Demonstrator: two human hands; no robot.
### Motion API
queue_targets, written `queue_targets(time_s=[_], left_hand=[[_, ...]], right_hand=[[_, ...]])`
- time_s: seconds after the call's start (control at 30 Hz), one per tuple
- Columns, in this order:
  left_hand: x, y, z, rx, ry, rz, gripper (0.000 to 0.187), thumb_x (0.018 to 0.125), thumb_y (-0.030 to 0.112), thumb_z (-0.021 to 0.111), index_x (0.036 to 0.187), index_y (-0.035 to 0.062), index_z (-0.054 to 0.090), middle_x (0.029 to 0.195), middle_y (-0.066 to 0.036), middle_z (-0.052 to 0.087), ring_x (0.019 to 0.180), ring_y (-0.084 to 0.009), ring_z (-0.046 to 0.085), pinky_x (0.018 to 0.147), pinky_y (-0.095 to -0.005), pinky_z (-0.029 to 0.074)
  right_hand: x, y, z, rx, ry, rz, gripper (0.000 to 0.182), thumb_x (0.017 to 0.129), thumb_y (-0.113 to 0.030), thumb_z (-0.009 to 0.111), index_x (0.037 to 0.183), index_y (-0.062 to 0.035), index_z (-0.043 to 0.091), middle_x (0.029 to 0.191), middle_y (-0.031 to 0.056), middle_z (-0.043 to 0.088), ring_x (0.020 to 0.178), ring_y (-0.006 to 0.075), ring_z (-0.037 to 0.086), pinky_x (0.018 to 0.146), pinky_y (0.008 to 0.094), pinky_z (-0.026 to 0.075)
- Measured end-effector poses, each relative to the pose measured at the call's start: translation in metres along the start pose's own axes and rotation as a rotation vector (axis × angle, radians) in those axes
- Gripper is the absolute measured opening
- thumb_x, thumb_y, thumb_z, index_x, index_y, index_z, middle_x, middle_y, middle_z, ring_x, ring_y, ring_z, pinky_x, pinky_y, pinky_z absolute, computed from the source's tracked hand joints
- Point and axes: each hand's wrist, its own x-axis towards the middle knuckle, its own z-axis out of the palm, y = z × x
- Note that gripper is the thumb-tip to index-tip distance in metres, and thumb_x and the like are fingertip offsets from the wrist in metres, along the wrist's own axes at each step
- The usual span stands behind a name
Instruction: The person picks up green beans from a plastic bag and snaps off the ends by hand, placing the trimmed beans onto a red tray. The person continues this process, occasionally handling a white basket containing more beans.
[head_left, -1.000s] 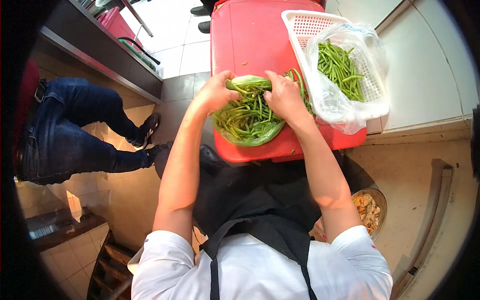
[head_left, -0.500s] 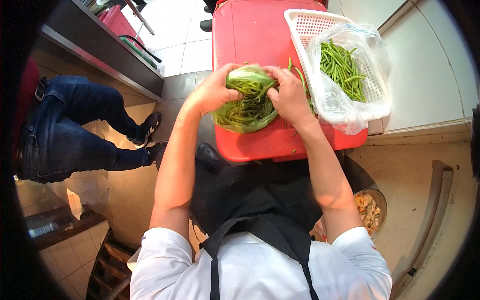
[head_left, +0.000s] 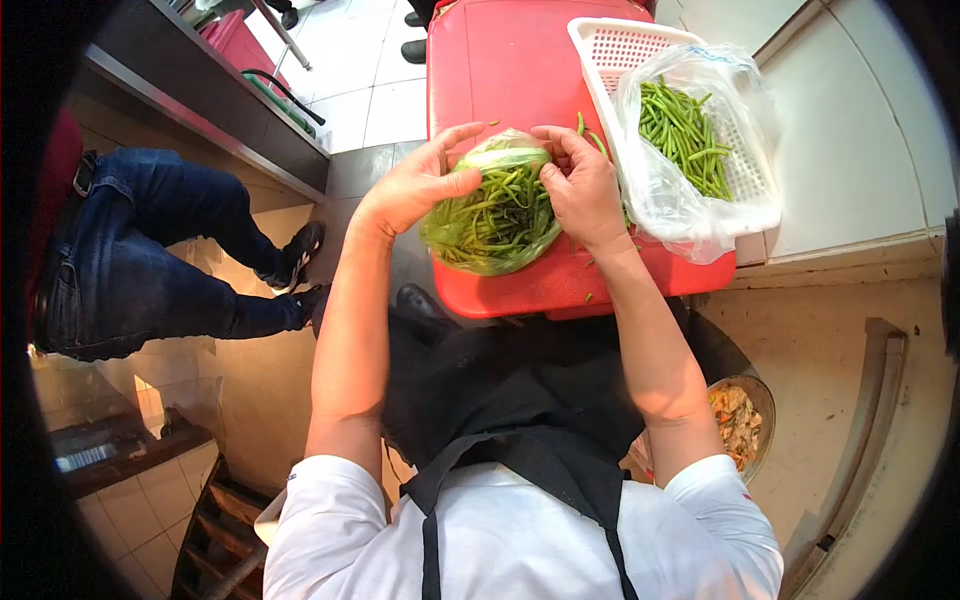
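A clear plastic bag point(head_left: 490, 215) full of green beans rests near the front of the red surface point(head_left: 500, 70). On the bag's left side is my left hand point(head_left: 418, 190), its fingers apart and its thumb over the opening. My right hand point(head_left: 583, 188) pinches the right edge of the bag's mouth between thumb and bent fingers. Loose beans point(head_left: 592, 132) lie just beyond my right hand. To the right, a white basket point(head_left: 605, 60) holds an open plastic bag point(head_left: 650, 195) with cut green beans point(head_left: 685, 140) in it.
A person in jeans point(head_left: 150, 260) is at the left. White wall tiles point(head_left: 850, 130) border the basket on the right. A round container of food scraps point(head_left: 735, 420) stands low at the right. A dark counter point(head_left: 210, 85) is at the upper left.
My left hand has moved slightly left and its fingers have spread from the bag's rim. The bag's mouth is wider, with more beans showing.
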Motion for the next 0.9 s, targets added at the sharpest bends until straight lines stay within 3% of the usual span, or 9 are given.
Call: queue_targets(time_s=[0.03,0.2,0.3,0.43,0.53,0.63,0.77,0.83,0.9], left_hand=[[0.003,-0.005,-0.001,0.064,0.049,-0.01,0.076,0.09,0.025,0.078,0.152,0.0013,0.04,0.128,-0.014,0.065,0.115,-0.0178,0.062,0.1,-0.032,0.049],[0.014,-0.009,0.012,0.454,0.196,-0.116,0.051,0.095,0.024,0.072,0.136,-0.0019,0.058,0.114,-0.011,0.072,0.102,-0.0174,0.067,0.093,-0.0331,0.052],[0.025,-0.015,0.013,0.448,0.243,-0.11,0.036,0.099,0.021,0.066,0.126,-0.0029,0.065,0.107,-0.01,0.073,0.097,-0.0159,0.068,0.088,-0.0332,0.054],[0.029,-0.011,0.021,0.106,0.341,-0.128,0.03,0.101,0.016,0.06,0.123,-0.0023,0.066,0.105,-0.009,0.074,0.093,-0.0149,0.069,0.083,-0.0317,0.055],[0.031,-0.015,0.016,-0.02,0.376,-0.143,0.029,0.101,0.014,0.059,0.124,-0.0021,0.066,0.105,-0.009,0.074,0.091,-0.0151,0.07,0.081,-0.0313,0.056],[0.028,-0.017,0.019,0.031,0.405,-0.156,0.031,0.1,0.012,0.059,0.126,-0.0021,0.064,0.106,-0.009,0.073,0.09,-0.0165,0.07,0.082,-0.0319,0.056],[0.025,-0.02,0.015,0.142,0.368,-0.199,0.034,0.097,0.011,0.059,0.129,-0.0019,0.063,0.108,-0.01,0.073,0.092,-0.0176,0.07,0.082,-0.0331,0.057],[0.025,-0.016,0.017,0.094,0.382,-0.219,0.036,0.096,0.01,0.06,0.129,-0.0016,0.062,0.109,-0.011,0.072,0.094,-0.0178,0.07,0.083,-0.0335,0.057],[0.024,-0.009,0.024,-0.016,0.422,-0.222,0.037,0.095,0.009,0.06,0.13,-0.0013,0.063,0.109,-0.012,0.072,0.095,-0.0178,0.069,0.083,-0.0336,0.057]], right_hand=[[0.002,0.0,-0.001,0.043,-0.02,0.016,0.035,0.091,0.007,0.056,0.125,0.0009,0.063,0.103,0.008,0.071,0.092,0.0123,0.066,0.084,0.0278,0.054],[0.009,0.006,0.001,0.202,0.028,0.045,0.036,0.089,0.0,0.062,0.125,-0.0006,0.064,0.098,0.0105,0.072,0.088,0.0167,0.07,0.079,0.0307,0.055],[0.009,0.005,-0.001,0.057,-0.015,0.089,0.039,0.091,0.005,0.06,0.129,0.0001,0.06,0.103,0.008,0.068,0.091,0.013,0.066,0.083,0.0267,0.054],[0.003,0.008,0.001,0.051,-0.008,0.106,0.04,0.091,0.005,0.062,0.13,0.0008,0.058,0.108,0.0091,0.065,0.095,0.0107,0.063,0.084,0.0254,0.054],[-0.006,0.007,0.006,0.216,0.119,0.118,0.041,0.086,0.002,0.065,0.127,-0.0018,0.062,0.108,0.0152,0.068,0.094,0.0247,0.07,0.085,0.0348,0.056],[-0.023,0.004,0.003,-0.175,0.205,-0.148,0.04,0.084,0.004,0.065,0.123,-0.0012,0.062,0.111,0.0169,0.067,0.096,0.0277,0.069,0.083,0.0359,0.056],[-0.051,0.001,0.008,-0.292,0.113,-0.125,0.036,0.084,-0.001,0.067,0.12,-0.0008,0.064,0.111,0.0198,0.067,0.098,0.0364,0.066,0.086,0.043,0.054],[-0.06,0.009,0.019,-0.428,0.111,-0.209,0.035,0.083,-0.005,0.069,0.118,-0.0003,0.065,0.117,0.0197,0.065,0.112,0.0382,0.059,0.101,0.0465,0.046],[-0.064,0.015,0.024,-0.484,0.047,-0.29,0.036,0.083,-0.005,0.069,0.119,-0.0018,0.066,0.122,0.0199,0.063,0.118,0.0386,0.056,0.104,0.047,0.044]])
